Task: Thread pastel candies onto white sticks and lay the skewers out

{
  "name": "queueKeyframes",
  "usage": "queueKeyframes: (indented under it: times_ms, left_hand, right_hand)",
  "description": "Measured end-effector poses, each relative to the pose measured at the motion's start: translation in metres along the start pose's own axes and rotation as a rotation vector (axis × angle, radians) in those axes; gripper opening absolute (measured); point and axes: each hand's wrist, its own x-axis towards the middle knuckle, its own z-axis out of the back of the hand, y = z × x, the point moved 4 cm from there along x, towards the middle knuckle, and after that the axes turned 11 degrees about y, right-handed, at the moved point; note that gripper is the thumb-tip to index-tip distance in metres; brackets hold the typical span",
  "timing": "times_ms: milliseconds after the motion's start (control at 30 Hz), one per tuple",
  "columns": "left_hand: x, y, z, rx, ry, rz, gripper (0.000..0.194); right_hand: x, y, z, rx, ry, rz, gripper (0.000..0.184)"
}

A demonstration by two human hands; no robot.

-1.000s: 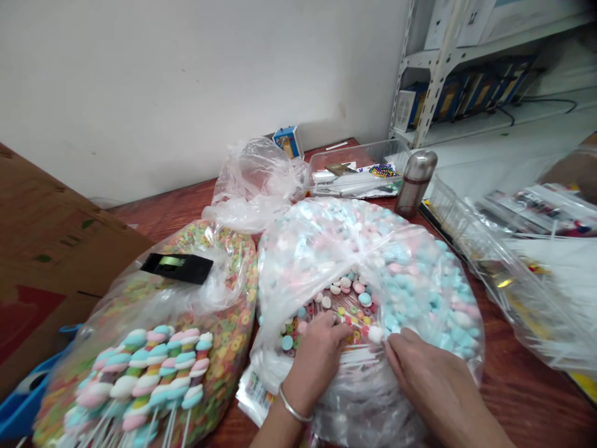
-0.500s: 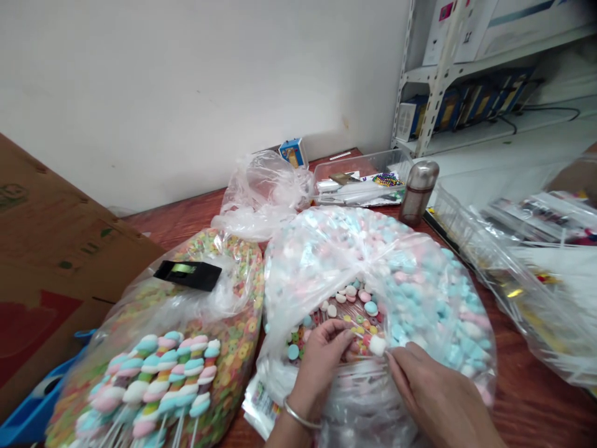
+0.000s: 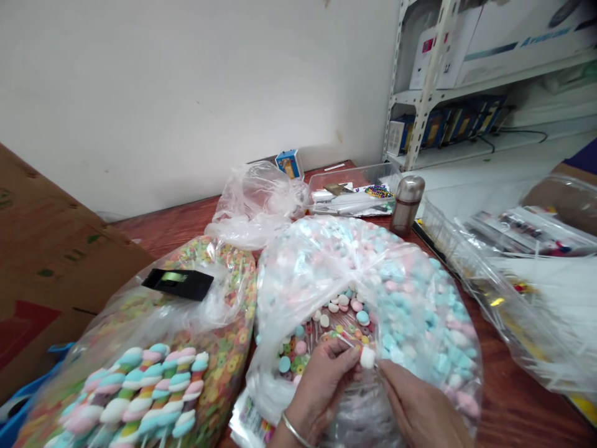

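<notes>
Left hand [image 3: 326, 376] has thumb and forefinger pinched together on a candy skewer [image 3: 367, 357], a white marshmallow with a pinkish piece beside it and a thin white stick poking out past the fingertips. Right hand [image 3: 417, 398] is bunched closed at the other end of the skewer, its fingertips meeting the right edge of the marshmallow; the rest of the stick is hidden by the hand. A metal bangle [image 3: 293, 429] circles the left wrist.

The skewer is held over the near part of a big clear bag of marshmallows [image 3: 308, 258], blue, pink and white. Just beyond the fingers, in a gap between folds of the plastic, lie loose marshmallows [image 3: 345, 303] and small ring candies [image 3: 338, 330]. A shiny printed packet [image 3: 247, 414] sticks out from under the bag's near left edge.

To the left, a second clear bag of ring candies [image 3: 236, 345] carries a black case [image 3: 178, 284] and, nearer the person, a row of loaded skewers [image 3: 152, 389] lying side by side, banded in pastel colours. A cardboard box [image 3: 51, 261] stands at far left. Behind the bags on the reddish wooden table [image 3: 510, 373] are a crumpled plastic bag [image 3: 259, 199], a clear tray with beads [image 3: 379, 191] in it, and a metal flask [image 3: 407, 205], upright
</notes>
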Motion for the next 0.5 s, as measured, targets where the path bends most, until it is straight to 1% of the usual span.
queueKeyframes:
  times_ms: [67, 133, 200, 233, 300, 333, 367, 433, 500]
  left_hand:
    - [0.003, -0.002, -0.004, 0.065, 0.013, 0.01, 0.03]
    - [0.009, -0.009, -0.007, 0.152, 0.024, 0.002, 0.029]
    - [0.017, -0.023, -0.01, 0.32, -0.001, -0.08, 0.027]
    - [0.021, -0.032, -0.012, 0.465, -0.021, -0.158, 0.023]
    - [0.028, -0.047, -0.02, 0.866, -0.026, -0.337, 0.018]
    - [0.032, -0.05, -0.026, 1.086, 0.001, -0.405, 0.02]
    - [0.036, -0.05, -0.031, 1.287, 0.043, -0.445, 0.023]
    - [0.044, -0.044, -0.038, 1.59, 0.124, -0.446, 0.021]
    - [0.051, -0.038, -0.04, 1.752, 0.148, -0.422, 0.013]
  right_hand:
    - [0.007, 0.003, 0.002, 0.064, 0.032, -0.002, 0.033]
    - [0.015, 0.004, 0.006, 0.141, 0.041, 0.004, 0.033]
    - [0.02, 0.0, 0.015, 0.216, -0.008, -0.006, 0.035]
    - [0.021, -0.003, 0.02, 0.244, -0.047, -0.021, 0.036]
    - [0.021, -0.011, 0.029, 0.275, -0.116, -0.06, 0.036]
    - [0.02, -0.015, 0.033, 0.282, -0.137, -0.077, 0.035]
    - [0.018, -0.019, 0.036, 0.285, -0.144, -0.093, 0.035]
    - [0.014, -0.024, 0.04, 0.289, -0.148, -0.114, 0.036]
    - [0.011, -0.028, 0.041, 0.294, -0.15, -0.127, 0.036]
